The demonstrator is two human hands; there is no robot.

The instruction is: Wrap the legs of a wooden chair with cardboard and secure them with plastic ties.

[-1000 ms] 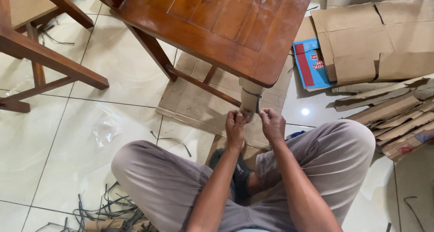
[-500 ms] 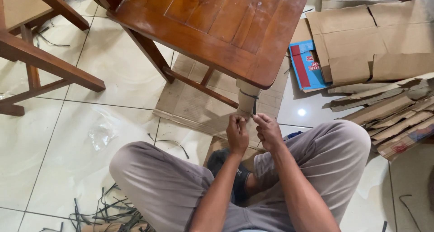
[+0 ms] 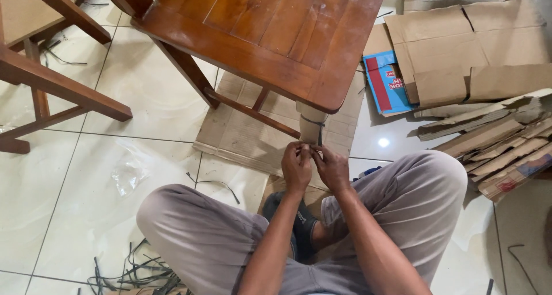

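Both hands have drawn together since a moment ago: the left hand [image 3: 296,167] and right hand [image 3: 330,168] now touch, pinching a thin dark strap [image 3: 314,122]. It circles the cardboard-wrapped chair leg [image 3: 311,127] under the glossy wooden seat [image 3: 270,30], above flat corrugated cardboard [image 3: 253,131].

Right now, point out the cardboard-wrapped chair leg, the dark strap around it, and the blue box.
cardboard-wrapped chair leg [image 3: 311,132], head view, on the wrapping's lower front.
dark strap [image 3: 313,121], head view, on the band crossing the wrapping.
blue box [image 3: 386,83], head view, on its flattened blue panel.

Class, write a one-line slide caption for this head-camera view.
Seated on the floor, both hands, left hand and right hand, meet at the cardboard-wrapped chair leg.
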